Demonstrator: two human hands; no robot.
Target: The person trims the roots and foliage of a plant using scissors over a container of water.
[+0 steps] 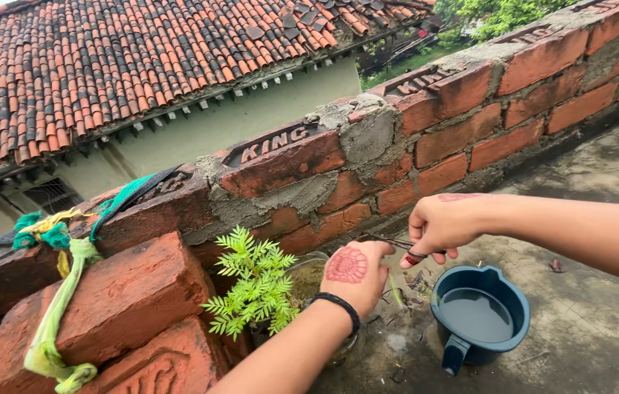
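- Head view: the person is trimming at a small potted plant (254, 288) with feathery green leaves, which is standing just below the brick wall (462, 124).
- The left hand (357, 273) is curling closed beside the plant, on its right, seemingly pinching a thin stem; exactly what it is gripping I cannot tell.
- The right hand (440, 226) is closing around the handles of small scissors (397, 244), whose blades are pointing toward the left hand.
- The step in hand looks like snipping a stem; the next move probably calls for keeping the blades steady and clear of the left hand's fingers.
- A dark blue mug (478, 317) holding water is sitting on the concrete floor (594, 321), just right of the plant and below the right hand.
- No packages or signs are showing; some bricks in the wall are carrying raised moulded lettering, and green and yellow cloth strips (61, 292) are hanging over loose bricks left of the plant.
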